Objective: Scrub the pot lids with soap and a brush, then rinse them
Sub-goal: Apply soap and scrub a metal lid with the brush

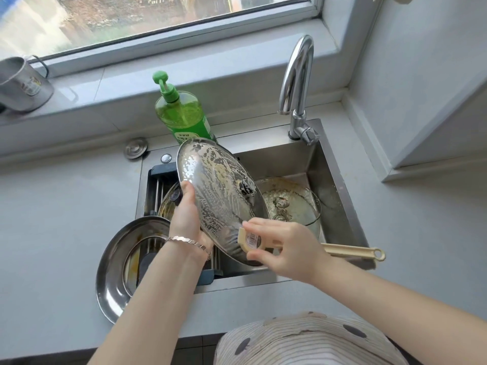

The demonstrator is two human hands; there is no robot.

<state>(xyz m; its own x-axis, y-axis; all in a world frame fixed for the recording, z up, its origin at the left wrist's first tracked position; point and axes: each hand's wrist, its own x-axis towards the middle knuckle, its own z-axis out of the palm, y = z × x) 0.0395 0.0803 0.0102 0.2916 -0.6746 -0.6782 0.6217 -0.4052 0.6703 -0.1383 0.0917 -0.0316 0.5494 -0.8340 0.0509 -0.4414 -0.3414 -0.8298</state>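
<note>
Soapy lid [218,191], tilted over the sink [279,159]: your left hand [187,217] grips its rim; your right hand [287,246] clamps the brush [253,240] against it.

Your frame is bright, lit by soft daylight from the window [158,19] at the top. The view outside is blown out at top left. Shadows are faint and diffuse, and the sink [340,185] interior is your darkest zone. Specular glare sits on the faucet [297,75] and the steel lid [221,191]. Wide-angle bowing is strong: the window frame and counter [52,206] edges curve. The centre is sharp, and the mug [23,85] at the left edge is slightly soft.
</note>
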